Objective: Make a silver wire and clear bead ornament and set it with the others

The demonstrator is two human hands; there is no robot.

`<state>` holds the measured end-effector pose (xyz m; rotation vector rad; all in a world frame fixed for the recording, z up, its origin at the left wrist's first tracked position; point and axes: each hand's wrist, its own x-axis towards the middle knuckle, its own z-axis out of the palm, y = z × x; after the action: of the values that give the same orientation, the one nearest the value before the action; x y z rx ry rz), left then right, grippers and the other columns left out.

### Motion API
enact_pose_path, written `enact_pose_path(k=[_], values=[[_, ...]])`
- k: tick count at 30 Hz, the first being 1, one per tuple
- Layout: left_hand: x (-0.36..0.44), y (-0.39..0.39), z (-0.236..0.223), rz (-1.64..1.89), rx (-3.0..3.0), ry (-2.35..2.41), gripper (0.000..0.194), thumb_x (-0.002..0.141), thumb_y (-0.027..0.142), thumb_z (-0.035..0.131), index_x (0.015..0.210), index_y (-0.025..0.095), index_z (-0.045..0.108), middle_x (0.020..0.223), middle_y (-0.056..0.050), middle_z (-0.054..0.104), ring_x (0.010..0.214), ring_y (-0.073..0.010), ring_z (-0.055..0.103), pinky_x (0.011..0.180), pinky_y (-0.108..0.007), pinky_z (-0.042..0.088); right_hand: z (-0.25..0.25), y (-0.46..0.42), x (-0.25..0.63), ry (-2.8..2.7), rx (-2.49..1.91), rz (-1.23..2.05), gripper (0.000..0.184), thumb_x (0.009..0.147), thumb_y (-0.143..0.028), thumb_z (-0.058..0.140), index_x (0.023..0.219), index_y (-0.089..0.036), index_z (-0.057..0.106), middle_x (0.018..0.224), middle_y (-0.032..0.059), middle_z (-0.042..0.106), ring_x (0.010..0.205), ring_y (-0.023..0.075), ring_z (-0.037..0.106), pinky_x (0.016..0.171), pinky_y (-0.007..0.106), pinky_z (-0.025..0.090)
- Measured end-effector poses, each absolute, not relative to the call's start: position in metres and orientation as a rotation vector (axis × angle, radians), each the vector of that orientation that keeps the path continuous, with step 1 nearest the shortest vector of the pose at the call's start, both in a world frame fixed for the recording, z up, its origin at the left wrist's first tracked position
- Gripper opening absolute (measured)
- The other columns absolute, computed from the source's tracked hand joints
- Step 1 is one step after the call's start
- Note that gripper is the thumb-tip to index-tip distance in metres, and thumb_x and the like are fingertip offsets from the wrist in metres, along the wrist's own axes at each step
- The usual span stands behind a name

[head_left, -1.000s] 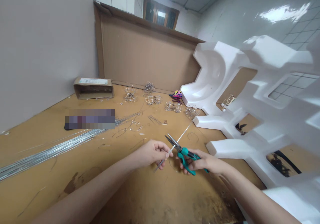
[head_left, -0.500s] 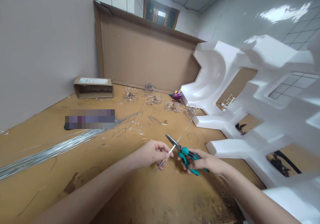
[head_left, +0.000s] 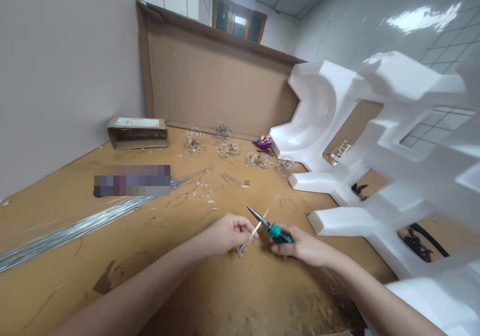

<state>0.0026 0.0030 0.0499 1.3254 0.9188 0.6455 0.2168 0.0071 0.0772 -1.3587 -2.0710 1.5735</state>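
Note:
My left hand (head_left: pixel 228 233) pinches a thin straight metal wire (head_left: pixel 262 218) that slants up to the right above the brown work surface (head_left: pixel 210 291). My right hand (head_left: pixel 300 246) grips teal-handled needle-nose pliers (head_left: pixel 268 226), handles squeezed together. The closed pliers' jaws cross the wire just right of my left fingertips.
A long bundle of wires (head_left: pixel 82 223) lies on the left. Several bent wire shapes (head_left: pixel 228 148) and a colourful small object (head_left: pixel 264 142) sit at the back by a cardboard sheet (head_left: pixel 217 81). A small cardboard box (head_left: pixel 137 131) rests far left. White foam packing (head_left: pixel 375 151) fills the right.
The pliers' handles, spread apart before, are now squeezed shut in my right hand, and the jaws have closed across the wire. Both hands stay in nearly the same place.

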Motion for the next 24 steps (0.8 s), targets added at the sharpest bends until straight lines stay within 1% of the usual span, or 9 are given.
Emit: enact_pose_path(k=[3, 6, 10, 17, 20, 24], values=[[0.002, 0.003, 0.051, 0.652, 1.348, 0.924, 0.016, 0.064, 0.027, 0.06, 0.074, 0.015, 0.058, 0.05, 0.005, 0.052, 0.044, -0.0088, 0.051, 0.045, -0.021, 0.041, 0.077, 0.008, 0.216, -2.18, -1.38, 1.436, 0.023, 0.073, -0.038, 0.058, 0.075, -0.016, 0.049, 0.058, -0.0046, 0.043, 0.051, 0.0083, 0.038, 0.05, 0.021, 0.031], [0.003, 0.002, 0.051, 0.675, 1.358, 0.935, 0.015, 0.063, 0.025, 0.06, 0.072, 0.014, 0.057, 0.05, 0.006, 0.051, 0.043, -0.0085, 0.051, 0.044, -0.021, 0.041, 0.074, 0.008, 0.215, -2.26, -1.373, 1.254, 0.021, 0.076, -0.037, 0.055, 0.074, -0.017, 0.05, 0.06, -0.0046, 0.04, 0.055, 0.0088, 0.035, 0.051, 0.021, 0.028], [0.005, 0.003, 0.047, 0.689, 1.37, 0.954, 0.014, 0.063, 0.025, 0.058, 0.072, 0.014, 0.056, 0.05, 0.006, 0.05, 0.042, -0.0088, 0.051, 0.044, -0.021, 0.041, 0.066, 0.008, 0.215, -2.34, -1.385, 1.035, 0.018, 0.077, -0.034, 0.052, 0.074, -0.016, 0.051, 0.063, -0.0041, 0.039, 0.059, 0.0097, 0.034, 0.053, 0.021, 0.028], [0.005, 0.008, 0.038, 0.684, 1.371, 0.99, 0.012, 0.065, 0.023, 0.055, 0.073, 0.014, 0.054, 0.048, 0.006, 0.05, 0.041, -0.0085, 0.051, 0.045, -0.021, 0.041, 0.052, 0.012, 0.211, -2.356, -1.444, 0.884, 0.013, 0.076, -0.027, 0.049, 0.069, -0.017, 0.045, 0.059, -0.0045, 0.04, 0.055, 0.009, 0.035, 0.051, 0.021, 0.028], [0.002, 0.01, 0.037, 0.678, 1.371, 0.996, 0.013, 0.066, 0.024, 0.056, 0.074, 0.014, 0.055, 0.047, 0.006, 0.05, 0.041, -0.0082, 0.05, 0.046, -0.021, 0.042, 0.052, 0.014, 0.21, -2.381, -1.468, 0.829, 0.01, 0.074, -0.025, 0.048, 0.069, -0.017, 0.045, 0.058, -0.0042, 0.041, 0.054, 0.0091, 0.037, 0.05, 0.021, 0.028], [0.002, 0.011, 0.037, 0.635, 1.326, 1.003, 0.016, 0.064, 0.027, 0.06, 0.073, 0.014, 0.054, 0.049, 0.006, 0.051, 0.042, -0.0085, 0.052, 0.048, -0.023, 0.044, 0.054, 0.017, 0.212, -2.443, -1.502, 0.784, 0.011, 0.074, -0.027, 0.048, 0.07, -0.017, 0.048, 0.059, -0.0036, 0.045, 0.053, 0.009, 0.039, 0.049, 0.02, 0.029]])
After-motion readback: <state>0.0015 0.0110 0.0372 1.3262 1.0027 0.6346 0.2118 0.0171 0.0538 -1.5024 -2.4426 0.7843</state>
